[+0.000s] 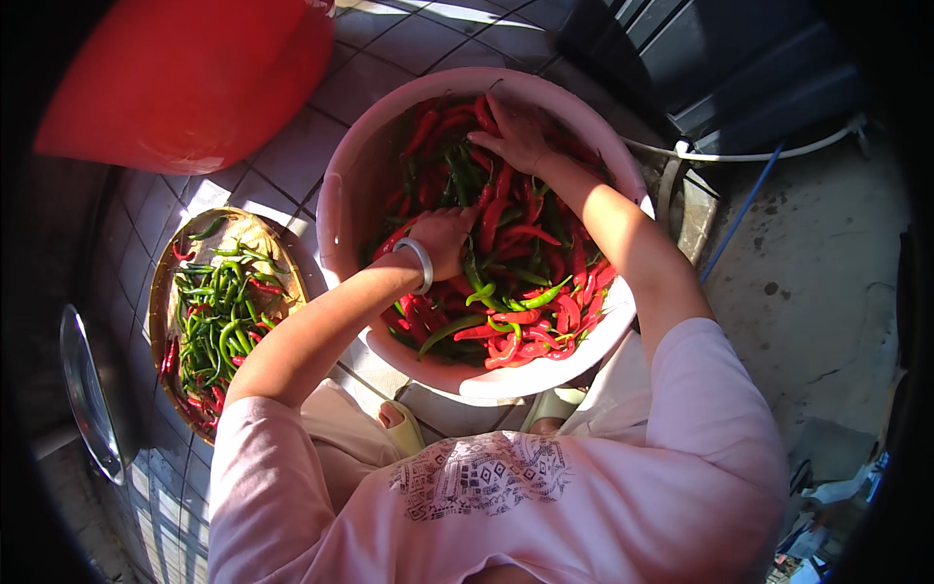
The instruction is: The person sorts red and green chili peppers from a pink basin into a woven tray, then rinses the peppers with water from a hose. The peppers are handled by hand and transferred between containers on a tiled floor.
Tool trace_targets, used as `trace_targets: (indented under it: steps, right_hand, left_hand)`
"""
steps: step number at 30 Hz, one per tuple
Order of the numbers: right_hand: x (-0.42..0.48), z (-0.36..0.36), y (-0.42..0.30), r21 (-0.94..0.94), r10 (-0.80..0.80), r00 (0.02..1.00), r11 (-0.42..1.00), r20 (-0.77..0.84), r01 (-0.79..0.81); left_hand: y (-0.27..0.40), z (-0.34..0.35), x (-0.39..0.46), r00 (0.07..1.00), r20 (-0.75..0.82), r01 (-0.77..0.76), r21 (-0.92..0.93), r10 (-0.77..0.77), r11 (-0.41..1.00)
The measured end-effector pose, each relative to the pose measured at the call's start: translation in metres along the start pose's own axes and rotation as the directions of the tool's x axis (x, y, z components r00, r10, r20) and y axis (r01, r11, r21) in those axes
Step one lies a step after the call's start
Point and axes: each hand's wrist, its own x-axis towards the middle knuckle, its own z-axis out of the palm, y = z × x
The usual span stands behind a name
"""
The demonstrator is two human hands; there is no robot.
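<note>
A large pink plastic tub [467, 383] stands before me, holding many red chili peppers [511, 248] and green chili peppers [463, 175], which look wet. My left hand [443, 237], with a pale bangle at the wrist, reaches in among the peppers left of the middle; its fingertips are partly hidden, so its grip is unclear. Near the tub's far side, my right hand [514, 139] rests on the peppers with thumb and fingers apart. A red pepper [484, 117] lies right beside those fingers; whether they grip it cannot be told.
On the tiled floor at left lies a round woven tray [155, 306] with green and red peppers. A big red object [197, 80] stands at upper left, a metal-rimmed round object [91, 394] at far left. A white hose [751, 157] and dark appliance-like box [700, 66] are at right.
</note>
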Motion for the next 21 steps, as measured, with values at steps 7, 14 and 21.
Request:
trace_targets:
  steps: [7,14,21]
  right_hand:
    - [-0.099,0.007,-0.020,0.450,-0.181,0.935,0.893,0.304,0.027]
    - [-0.182,0.016,0.015,0.315,0.024,0.937,0.939,0.348,-0.141]
    - [-0.105,0.086,0.066,0.438,0.195,0.974,0.869,0.119,-0.228]
  left_hand:
    - [-0.017,-0.027,-0.007,0.979,0.090,0.197,-0.147,-0.185,0.969]
    - [0.024,-0.015,-0.022,0.901,0.431,0.003,0.110,-0.051,0.994]
    - [-0.004,0.047,0.004,0.990,0.082,0.100,0.133,-0.111,0.986]
